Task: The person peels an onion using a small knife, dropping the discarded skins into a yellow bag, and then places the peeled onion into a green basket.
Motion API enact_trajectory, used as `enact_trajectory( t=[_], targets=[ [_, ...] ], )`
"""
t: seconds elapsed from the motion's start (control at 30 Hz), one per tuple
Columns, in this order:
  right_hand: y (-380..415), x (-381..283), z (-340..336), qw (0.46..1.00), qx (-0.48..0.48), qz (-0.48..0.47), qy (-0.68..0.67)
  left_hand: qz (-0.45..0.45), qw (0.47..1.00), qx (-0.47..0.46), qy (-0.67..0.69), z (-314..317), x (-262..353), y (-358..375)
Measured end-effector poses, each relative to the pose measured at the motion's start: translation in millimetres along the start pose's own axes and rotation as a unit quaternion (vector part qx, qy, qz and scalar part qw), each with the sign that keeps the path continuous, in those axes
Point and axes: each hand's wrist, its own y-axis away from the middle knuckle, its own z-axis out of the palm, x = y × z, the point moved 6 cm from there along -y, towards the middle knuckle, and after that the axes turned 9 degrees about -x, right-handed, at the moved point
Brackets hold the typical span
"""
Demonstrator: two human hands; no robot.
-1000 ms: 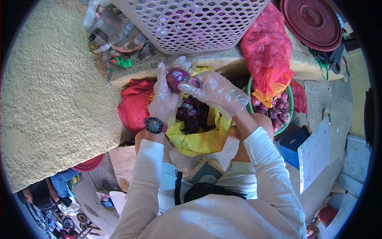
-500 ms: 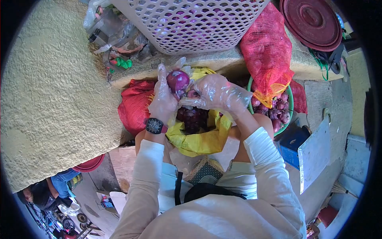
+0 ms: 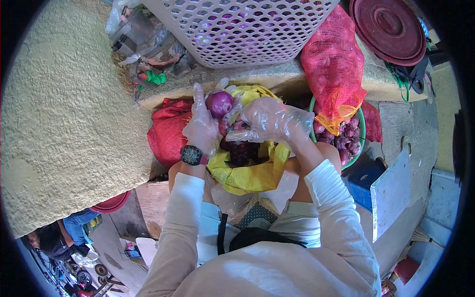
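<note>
One red onion [image 3: 219, 103] sits gripped in left hand [image 3: 202, 129] fingers (gloved); right hand [image 3: 269, 121] pinches peel.

Both hands up in front, gloved, elbows bent

Left hand [image 3: 202, 127] is raised with fingers pointing up and curled in a grip, a watch on that wrist. Right hand [image 3: 269, 121] sits just beside it, palm down, fingers bent and reaching toward the left. Both wear thin clear plastic gloves, long pale sleeves down to the wrists.
</note>
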Motion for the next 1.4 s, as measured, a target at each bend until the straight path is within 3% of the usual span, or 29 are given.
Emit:
enact_trajectory(
  t=[0.07,0.1,0.17,0.3,0.37,0.4,0.47,0.57,0.63,0.7,0.8,0.83,0.9,1.03,1.07,1.1,1.13,1.17,1.23,1.3,1.4],
  targets=[
    [1,0,-5,1.0,0.013,-0.011,-0.022,-0.049,0.975,-0.208,0.063,-10,-2,-9],
    [1,1,-10,0.999,-0.016,0.013,-0.042,-0.048,0.975,-0.208,0.063,-2,-4,-7],
    [2,6,-9,0.996,-0.046,0.036,-0.062,-0.031,0.998,-0.01,0.055,0,-7,-4],
    [5,6,-10,0.994,-0.012,0.016,-0.107,-0.038,0.995,-0.067,0.055,4,-7,-4],
    [5,-1,-13,0.993,-0.021,0.006,-0.117,0.028,0.999,0.02,-0.006,-2,-4,-2],
    [4,-5,-14,0.992,-0.043,0.004,-0.118,0.028,0.999,0.02,-0.006,-7,-4,-6],
    [5,-9,-10,0.991,-0.064,0.002,-0.119,-0.015,0.981,-0.021,0.194,-15,-8,-19],
    [7,-10,-6,0.995,-0.038,-0.021,-0.094,0.021,0.994,-0.03,0.102,-22,13,-13],
    [8,1,-6,0.996,-0.053,0.047,-0.052,0.021,0.997,-0.052,0.054,-20,15,-12],
    [8,7,-4,0.995,-0.072,0.059,-0.03,-0.008,0.984,-0.123,0.129,-15,9,-12],
    [3,11,6,0.994,-0.08,0.075,-0.009,-0.006,0.983,-0.137,0.123,-7,9,-15],
    [1,12,7,0.994,-0.069,0.081,-0.011,-0.006,0.983,-0.137,0.124,0,8,-14],
    [1,9,6,0.993,-0.076,0.087,-0.005,0.039,0.995,-0.037,0.079,1,11,-11],
    [1,5,0,0.989,-0.115,0.091,0.034,0.063,0.987,-0.037,0.145,3,15,-6],
    [0,5,0,0.989,-0.115,0.091,0.035,0.019,0.98,-0.097,0.172,4,12,-8],
    [0,7,-2,0.988,-0.103,0.103,0.044,-0.026,0.967,-0.156,0.199,11,10,-7],
    [1,8,-3,0.988,-0.092,0.116,0.053,-0.026,0.967,-0.156,0.199,10,9,-8],
    [0,9,-2,0.987,-0.092,0.116,0.054,-0.005,0.979,-0.14,0.145,6,9,-9],
    [0,11,-12,0.99,0.024,0.122,-0.069,0.016,0.988,-0.122,0.092,10,6,-6],
    [-1,9,-18,0.984,0.057,0.141,-0.093,0.091,0.995,-0.046,-0.006,9,8,-2],
    [0,7,-27,0.972,0.087,0.174,-0.132,0.066,0.997,-0.004,-0.036,9,6,1]
  ],
)
